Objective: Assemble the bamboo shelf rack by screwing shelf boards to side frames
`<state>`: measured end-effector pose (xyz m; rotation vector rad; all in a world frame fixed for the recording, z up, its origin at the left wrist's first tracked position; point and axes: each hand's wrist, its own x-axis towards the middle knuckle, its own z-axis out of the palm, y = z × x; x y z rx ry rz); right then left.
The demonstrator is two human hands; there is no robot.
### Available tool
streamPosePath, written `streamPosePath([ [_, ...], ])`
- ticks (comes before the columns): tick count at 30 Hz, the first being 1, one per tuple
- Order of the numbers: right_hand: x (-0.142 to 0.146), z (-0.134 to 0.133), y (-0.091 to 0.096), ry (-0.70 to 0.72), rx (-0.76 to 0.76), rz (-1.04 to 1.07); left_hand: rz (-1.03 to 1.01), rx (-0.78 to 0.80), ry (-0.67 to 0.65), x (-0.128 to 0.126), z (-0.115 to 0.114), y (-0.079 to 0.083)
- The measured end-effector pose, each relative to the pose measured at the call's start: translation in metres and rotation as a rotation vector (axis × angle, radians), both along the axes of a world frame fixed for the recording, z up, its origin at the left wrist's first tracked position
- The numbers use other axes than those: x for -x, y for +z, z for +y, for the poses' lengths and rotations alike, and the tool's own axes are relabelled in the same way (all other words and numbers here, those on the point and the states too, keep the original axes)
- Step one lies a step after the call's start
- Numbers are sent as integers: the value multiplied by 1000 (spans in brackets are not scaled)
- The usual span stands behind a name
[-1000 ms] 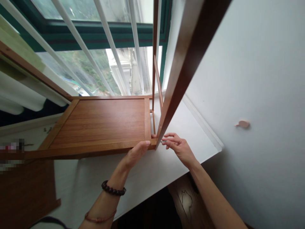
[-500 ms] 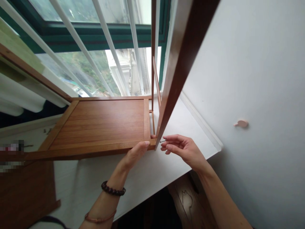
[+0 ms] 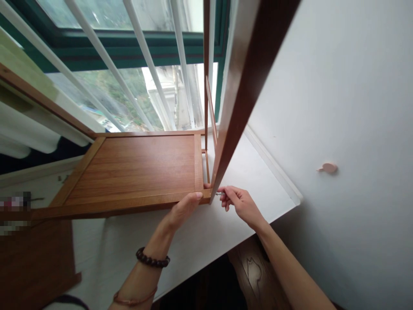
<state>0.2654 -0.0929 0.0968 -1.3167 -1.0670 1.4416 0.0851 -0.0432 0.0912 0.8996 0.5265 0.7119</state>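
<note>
My left hand [image 3: 187,206] grips the front right corner of a wooden shelf panel [image 3: 145,168], thumb on top and fingers curled beneath. The panel's end meets a wooden upright post [image 3: 234,101] that rises toward me. On the post's outer side, my right hand [image 3: 240,202] pinches a thin metal hex key [image 3: 220,193]. Its tip points at the post, level with the panel's front rail; the fingers partly cover the key, and whether the tip sits in a screw cannot be made out.
The frame stands on a white surface [image 3: 258,172] beside a white wall [image 3: 355,86] with a pink hook [image 3: 329,168]. White bars [image 3: 145,47] cross the window behind. Another wooden board [image 3: 35,258] lies at lower left. Small hardware [image 3: 61,178] lies left of the panel.
My right hand has turned and its fingers have closed more tightly around the hex key close to the post. My left hand keeps its hold on the shelf panel.
</note>
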Motion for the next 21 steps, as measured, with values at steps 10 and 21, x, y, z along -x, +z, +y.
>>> streamPosePath([
  [10, -5, -28, 45, 166, -87, -291, 62, -20, 27, 0, -1, 4],
  [21, -3, 10, 30, 19, -157, 167, 88, -25, 47, -1, 0, 1],
])
